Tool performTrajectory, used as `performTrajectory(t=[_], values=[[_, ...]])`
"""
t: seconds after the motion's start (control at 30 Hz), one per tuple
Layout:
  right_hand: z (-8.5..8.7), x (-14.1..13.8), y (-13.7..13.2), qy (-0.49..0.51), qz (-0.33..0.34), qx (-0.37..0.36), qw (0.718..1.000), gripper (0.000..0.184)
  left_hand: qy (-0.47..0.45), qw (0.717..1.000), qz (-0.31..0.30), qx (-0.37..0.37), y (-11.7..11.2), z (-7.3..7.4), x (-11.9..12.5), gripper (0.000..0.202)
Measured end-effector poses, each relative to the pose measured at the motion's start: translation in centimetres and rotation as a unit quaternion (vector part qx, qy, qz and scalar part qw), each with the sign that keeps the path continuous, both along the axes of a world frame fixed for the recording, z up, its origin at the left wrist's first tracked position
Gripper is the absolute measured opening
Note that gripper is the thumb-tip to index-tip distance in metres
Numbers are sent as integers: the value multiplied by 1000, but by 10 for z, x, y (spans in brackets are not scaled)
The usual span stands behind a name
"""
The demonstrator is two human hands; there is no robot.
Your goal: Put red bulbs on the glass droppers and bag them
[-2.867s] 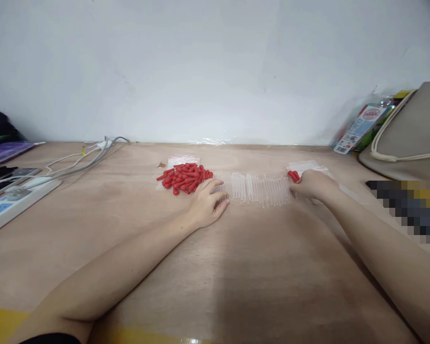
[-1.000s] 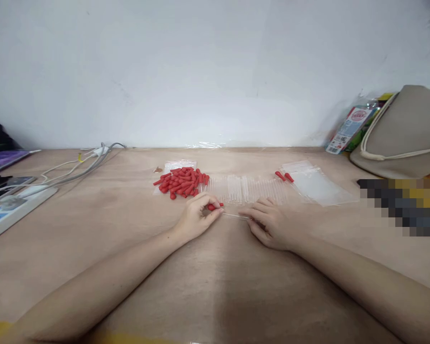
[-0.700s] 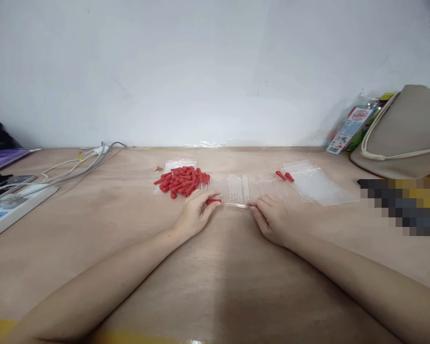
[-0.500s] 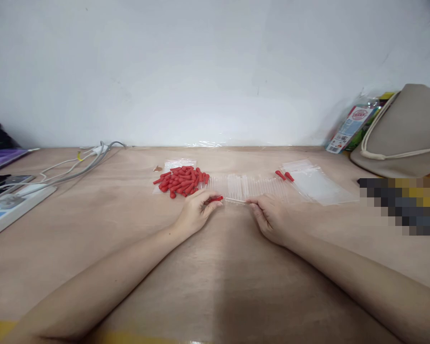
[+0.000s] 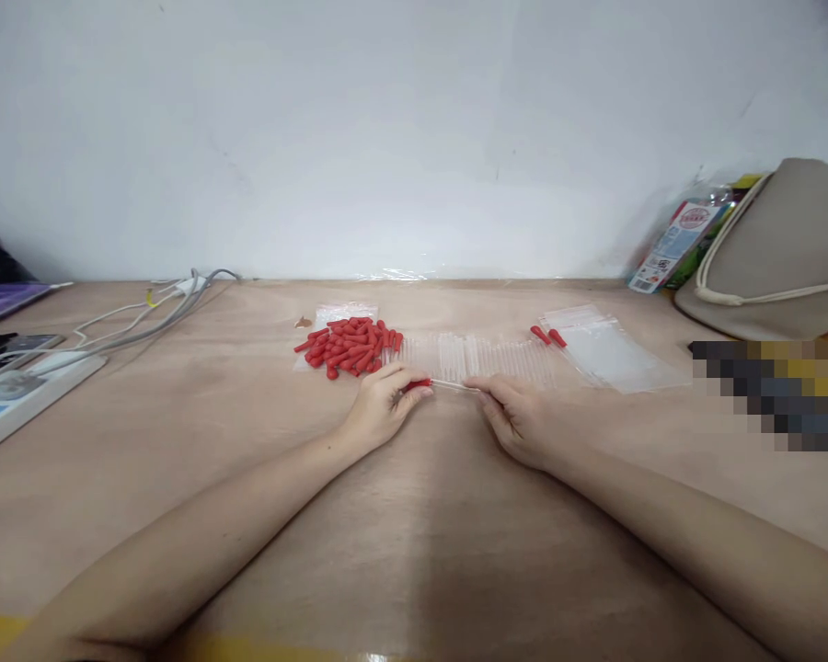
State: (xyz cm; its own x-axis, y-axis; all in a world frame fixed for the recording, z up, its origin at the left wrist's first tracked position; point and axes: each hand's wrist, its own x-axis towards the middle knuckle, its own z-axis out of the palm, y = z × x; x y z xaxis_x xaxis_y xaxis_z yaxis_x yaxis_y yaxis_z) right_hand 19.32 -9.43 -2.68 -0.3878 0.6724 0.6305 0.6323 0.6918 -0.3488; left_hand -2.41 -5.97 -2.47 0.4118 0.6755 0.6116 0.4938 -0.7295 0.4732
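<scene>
My left hand [image 5: 381, 409] pinches a small red rubber cap [image 5: 419, 383] low over the wooden table [image 5: 414, 515]. My right hand [image 5: 517, 416] pinches the other end of a thin clear tube [image 5: 454, 385], whose left end meets the cap. Just behind both hands lies a row of several clear tubes [image 5: 483, 357]. A pile of several red caps [image 5: 349, 346] rests on a clear bag to the left of that row. Two more red caps [image 5: 547, 336] lie at the row's right end.
A flat clear zip bag [image 5: 607, 354] lies to the right of the tubes. A beige bag [image 5: 779, 257] and a snack packet [image 5: 676, 244] stand at the far right. A white power strip [image 5: 14, 400] with grey cables [image 5: 158, 313] sits at the left.
My right hand left the two caps at the right end of the row and took a clear tube. My left hand picked up a red cap. Cap and tube have come together.
</scene>
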Motion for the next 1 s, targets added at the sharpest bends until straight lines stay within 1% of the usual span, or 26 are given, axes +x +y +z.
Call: performTrajectory(t=[0.1, 0.23, 0.3, 0.53, 0.73, 0.87, 1.0], values=[[-1, -1, 0, 11, 2, -13, 1000, 27, -4, 1000, -4, 0, -1, 0, 0, 15], [-8, -1, 5, 39, 15, 0, 999, 23, 0, 1000, -17, 5, -1, 1, 0, 14], [-10, 0, 7, 36, 15, 2, 999, 23, 1, 1000, -24, 8, -1, 1, 0, 14], [-10, 5, 13, 0, 12, 1, 1000, 19, 8, 998, -67, 16, -3, 2, 0, 13], [-9, 8, 17, -44, 9, 26, 999, 19, 50, 996, -73, 27, -6, 3, 0, 15], [-6, 9, 14, -90, -9, 48, 995, 20, 94, 991, -79, 47, -7, 0, 0, 17], [-3, 8, 9, -111, -18, 75, 991, 19, 118, 989, -74, 54, -6, -2, 0, 18]])
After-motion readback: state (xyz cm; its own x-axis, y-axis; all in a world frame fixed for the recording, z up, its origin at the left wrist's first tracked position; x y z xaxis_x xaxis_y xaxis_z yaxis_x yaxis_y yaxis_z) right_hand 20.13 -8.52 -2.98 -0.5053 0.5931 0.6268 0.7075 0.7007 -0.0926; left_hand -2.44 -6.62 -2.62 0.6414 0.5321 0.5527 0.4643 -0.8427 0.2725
